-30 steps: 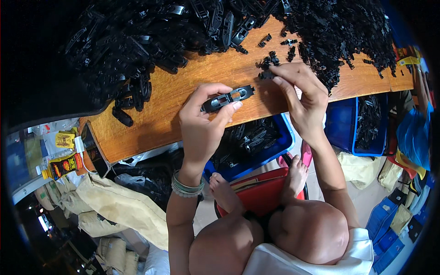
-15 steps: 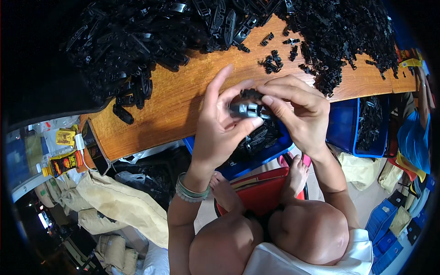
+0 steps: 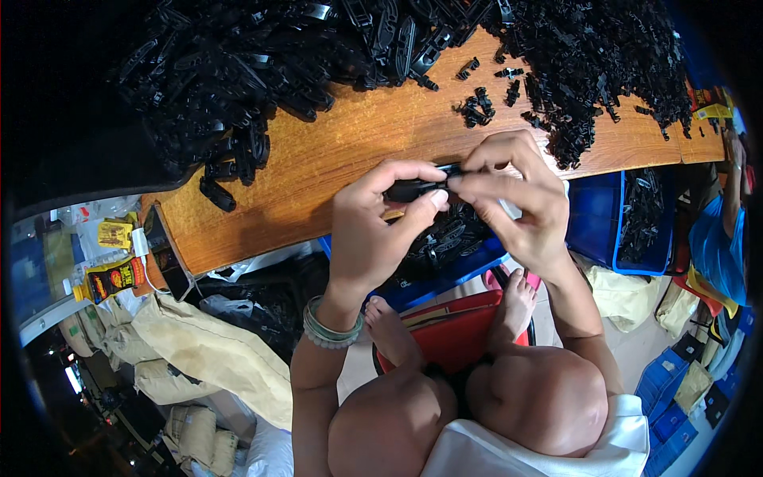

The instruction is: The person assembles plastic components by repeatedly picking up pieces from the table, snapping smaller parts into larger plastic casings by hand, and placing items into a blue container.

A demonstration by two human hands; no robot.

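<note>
My left hand (image 3: 367, 226) grips a dark, elongated plastic part (image 3: 405, 191) between thumb and fingers, just over the table's near edge. My right hand (image 3: 524, 195) pinches at the right end of that part, its fingertips touching it. Whether a small separate clip sits in the right fingers is hidden. Below the hands, a blue bin (image 3: 421, 292) holds more black plastic parts. Small black clips (image 3: 479, 107) lie loose on the wooden table (image 3: 318, 151) beyond my right hand.
A heap of long black parts (image 3: 230, 71) covers the table's far left; a heap of small clips (image 3: 596, 63) lies far right. Another blue bin (image 3: 592, 215) stands at right. A red stool (image 3: 453, 330) is between my feet. Sacks (image 3: 214, 350) lie lower left. Another person's arm (image 3: 733, 179) shows far right.
The part in my left hand has turned, showing a dark side instead of its shiny metallic face. My left fingers have curled in, and my right fingertips have closed on its end.
</note>
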